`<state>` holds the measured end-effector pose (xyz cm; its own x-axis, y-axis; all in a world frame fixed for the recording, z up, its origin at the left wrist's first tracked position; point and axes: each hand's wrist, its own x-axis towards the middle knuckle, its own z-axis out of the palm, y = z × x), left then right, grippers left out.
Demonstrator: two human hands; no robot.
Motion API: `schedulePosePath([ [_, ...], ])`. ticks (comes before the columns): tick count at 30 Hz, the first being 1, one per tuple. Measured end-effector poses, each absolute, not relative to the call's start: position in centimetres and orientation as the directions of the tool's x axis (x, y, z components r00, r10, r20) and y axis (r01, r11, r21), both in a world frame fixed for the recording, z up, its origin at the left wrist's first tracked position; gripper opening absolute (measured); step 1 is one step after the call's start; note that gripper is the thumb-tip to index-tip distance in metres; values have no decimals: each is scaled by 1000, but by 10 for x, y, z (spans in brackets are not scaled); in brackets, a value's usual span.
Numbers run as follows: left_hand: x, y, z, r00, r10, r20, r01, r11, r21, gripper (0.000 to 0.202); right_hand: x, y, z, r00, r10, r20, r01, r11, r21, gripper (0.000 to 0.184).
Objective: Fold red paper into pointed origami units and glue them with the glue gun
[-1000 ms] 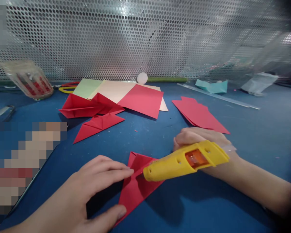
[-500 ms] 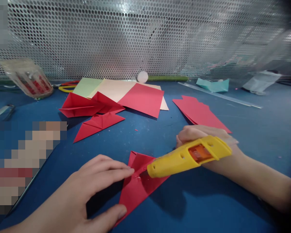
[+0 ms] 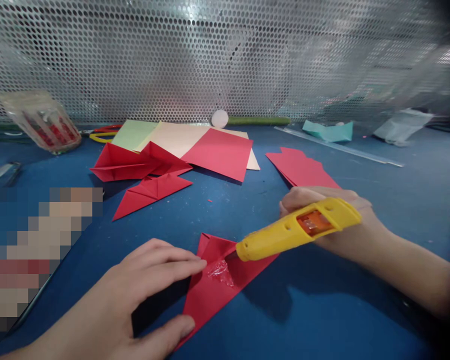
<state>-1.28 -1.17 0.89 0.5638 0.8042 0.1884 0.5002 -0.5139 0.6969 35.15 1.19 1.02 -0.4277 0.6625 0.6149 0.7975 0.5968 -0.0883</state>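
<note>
In my right hand [image 3: 330,205] is a yellow hot glue gun [image 3: 281,237], my fingers closed around it on its far side. Its dark nozzle points down and left, at the surface of a folded red paper piece [image 3: 213,297]. A shiny patch of clear glue [image 3: 222,272] lies on that paper, just left of and below the nozzle. My left hand [image 3: 135,287] rests at the paper's left side, fingers stretched out and thumb apart, the tips touching the paper and steadying it on the blue table.
Folded red paper pieces [image 3: 153,195] lie behind my left hand. Further back are flat red, cream and green sheets [image 3: 135,134], scissors [image 3: 101,136] and a clear jar [image 3: 52,125]. Red strips [image 3: 303,167] lie beyond my right hand. A perforated metal panel [image 3: 153,65] closes off the back.
My right hand has drawn the glue gun slightly up and to the right. The glue patch on the red paper shows larger now. My left hand has stayed in place.
</note>
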Motion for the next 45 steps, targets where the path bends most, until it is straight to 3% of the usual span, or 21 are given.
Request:
schedulePosePath([
  [6, -13, -13, 10, 535, 826, 179, 509, -484, 712, 54, 357, 10, 18, -426, 699, 575, 816, 571, -89, 17],
  [15, -10, -14, 10, 522, 833, 181, 508, -475, 719, 56, 349, 2, 16, -413, 737, 536, 784, 587, -203, 29],
  [25, -10, -14, 11, 547, 808, 217, 499, -523, 691, 57, 351, 8, 14, -499, 638, 587, 699, 696, -162, 19],
  [45, -10, -13, 8, 562, 789, 250, 496, -563, 661, 57, 339, 6, 20, -487, 607, 629, 748, 661, -59, 20],
])
